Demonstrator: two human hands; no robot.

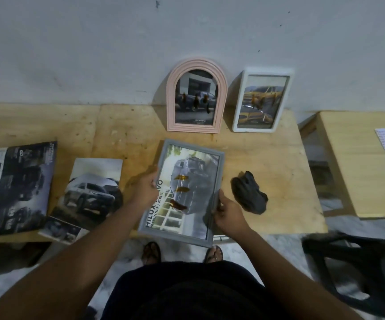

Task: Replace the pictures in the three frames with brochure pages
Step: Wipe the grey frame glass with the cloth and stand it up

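Head view. Both forearms reach forward over the front edge of the pale plywood table [267, 158]. The left hand [146, 189] grips the left rim of the grey rectangular picture frame [188, 167], thumb on the front face and fingers curled behind. The right hand [227, 212] pinches the lower right rim between thumb and fingers. The frame is held face up, turned slightly clockwise, with its near corner past the table's front edge. Whether its underside touches the tabletop cannot be told.

The grey frame holds a printed page of a silver pickup truck, captioned "HILUX" along its left side. Three orange-brown marks show on the glazing. A pink arched frame [196, 95] and a white rectangular frame [262, 100] lean upright against the grey wall [94, 54], side by side. Each holds a vehicle picture.

Left of the hands, a dark brochure page [18, 190] and a pale brochure page showing an off-road car [90, 192] lie flat, the pale one overhanging the front edge. A crumpled dark cloth [249, 195] lies just right of the grey frame. Bare tabletop lies between the held frame and the two leaning frames. A second wooden table [353, 169] stands apart at right, with a black plastic chair [360, 273] in front of it.
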